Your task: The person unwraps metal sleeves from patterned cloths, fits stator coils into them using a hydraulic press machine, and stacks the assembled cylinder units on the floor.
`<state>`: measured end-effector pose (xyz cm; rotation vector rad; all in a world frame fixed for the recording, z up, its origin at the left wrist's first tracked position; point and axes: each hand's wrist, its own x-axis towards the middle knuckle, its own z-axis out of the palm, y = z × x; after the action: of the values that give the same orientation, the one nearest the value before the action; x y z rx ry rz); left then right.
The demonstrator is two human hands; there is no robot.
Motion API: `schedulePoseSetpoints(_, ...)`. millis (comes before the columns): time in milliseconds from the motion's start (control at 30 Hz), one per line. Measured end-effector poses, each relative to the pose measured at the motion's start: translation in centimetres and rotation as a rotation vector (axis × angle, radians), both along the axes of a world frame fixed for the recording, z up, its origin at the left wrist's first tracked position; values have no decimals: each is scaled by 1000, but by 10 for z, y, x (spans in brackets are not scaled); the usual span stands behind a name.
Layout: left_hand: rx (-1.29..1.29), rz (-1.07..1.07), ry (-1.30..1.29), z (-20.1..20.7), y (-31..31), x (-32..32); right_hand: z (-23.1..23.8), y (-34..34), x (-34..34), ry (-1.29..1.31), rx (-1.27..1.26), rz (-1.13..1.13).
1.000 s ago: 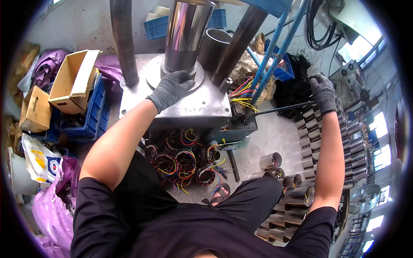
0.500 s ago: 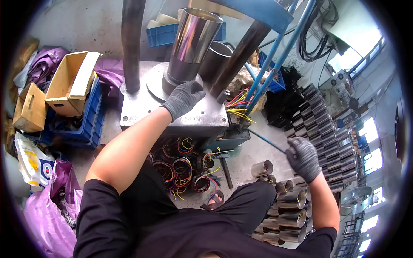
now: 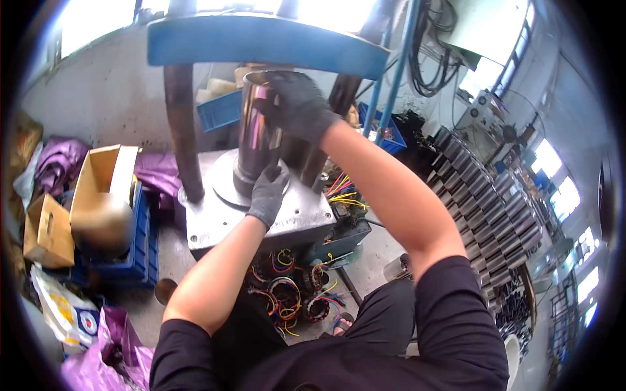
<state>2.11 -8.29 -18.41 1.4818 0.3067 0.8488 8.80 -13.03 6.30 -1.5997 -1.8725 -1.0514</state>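
Observation:
A shiny metal cylinder stands upright on a round plate on the steel press table. My right hand, in a dark grey glove, is at the cylinder's top, its thumb and fingers around the rim; it is slightly blurred. Low on the same cylinder, my gloved left hand is closed against its right side near the base. A second, darker cylinder behind it is mostly hidden by my right hand and arm.
A blue crossbar on dark posts spans above. Wired stators lie below the table. Blue crates and cardboard boxes are at left; stacked metal cylinders stand at right.
My right hand has come from the lower right, off a thin blue rod, up to the cylinder's top. My left hand stays by the cylinder's base. The view has tilted up.

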Motion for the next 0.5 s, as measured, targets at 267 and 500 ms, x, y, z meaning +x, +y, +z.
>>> schedulePoseSetpoints(267,-714,-316,-122,-15,31,-8,36,43,-5,318,-694,-303)
schedulePoseSetpoints(500,-1403,-657,-304,-2,45,-15,47,5,-25,80,-805,-265)
